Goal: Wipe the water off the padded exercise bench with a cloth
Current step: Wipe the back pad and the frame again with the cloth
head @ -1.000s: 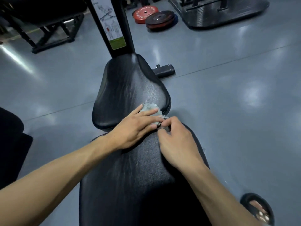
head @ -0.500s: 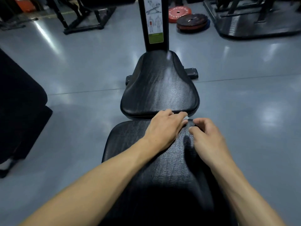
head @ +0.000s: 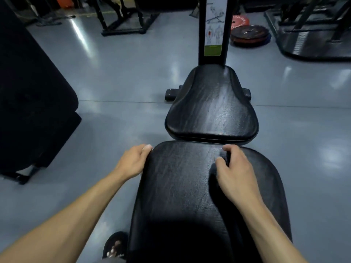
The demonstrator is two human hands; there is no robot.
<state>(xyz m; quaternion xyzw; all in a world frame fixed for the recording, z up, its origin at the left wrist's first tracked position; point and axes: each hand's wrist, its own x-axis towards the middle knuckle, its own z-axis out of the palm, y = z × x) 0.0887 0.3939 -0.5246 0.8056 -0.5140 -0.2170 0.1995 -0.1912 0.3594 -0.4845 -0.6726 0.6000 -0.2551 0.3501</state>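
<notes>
A person is looking down along a black padded bench (head: 190,196) that is running from six o'clock toward twelve o'clock. Its long near pad is filling the lower middle; a separate, wider seat pad (head: 210,111) is sitting just beyond it, with a narrow gap between the two.

The left hand (head: 133,162) is resting at the near pad's far left corner, about nine o'clock from the pad's middle, its grip curling against the pad's edge; whether it is holding anything cannot be told.

The right hand (head: 233,169) is lying on top of the near pad toward one o'clock, fingers bent with the tips pressing on the surface; whether anything is pinched in the grip cannot be told.

The cloth is not visible anywhere.

Beyond the seat pad, at twelve o'clock, an upright post (head: 212,31) is carrying an exercise diagram label. Weight plates (head: 248,35) are lying on the grey floor (head: 123,76) at one o'clock. A sandalled foot (head: 115,245) is showing at seven o'clock.
</notes>
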